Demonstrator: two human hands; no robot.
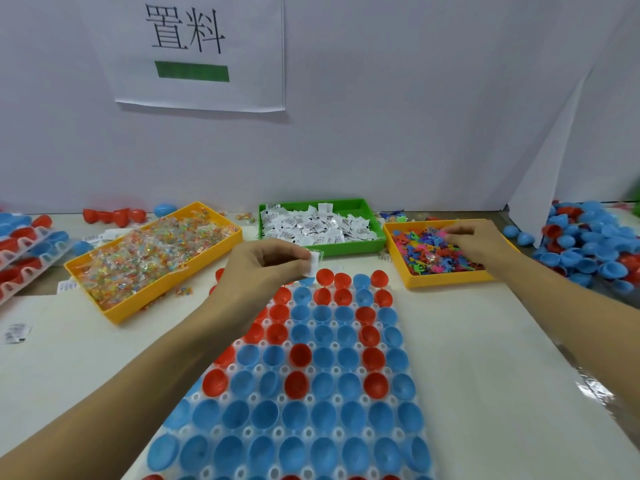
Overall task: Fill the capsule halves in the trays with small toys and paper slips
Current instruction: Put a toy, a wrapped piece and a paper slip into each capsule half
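A white tray (333,346) of blue and red capsule halves (294,415) lies in front of me. Over its far end, my left hand (263,268) pinches a white paper slip (314,263) between thumb and fingers. My right hand (474,242) reaches into the right yellow bin (450,280) of small colourful plastic toys (427,254), its curled fingertips among them. A green bin (313,249) holding white paper slips sits at the back centre.
A yellow bin (114,313) of wrapped multicoloured bits stands at the left. Stacked trays of red and blue halves (24,254) lie at the far left. A heap of loose blue and red halves (588,247) fills the right. A white wall stands behind.
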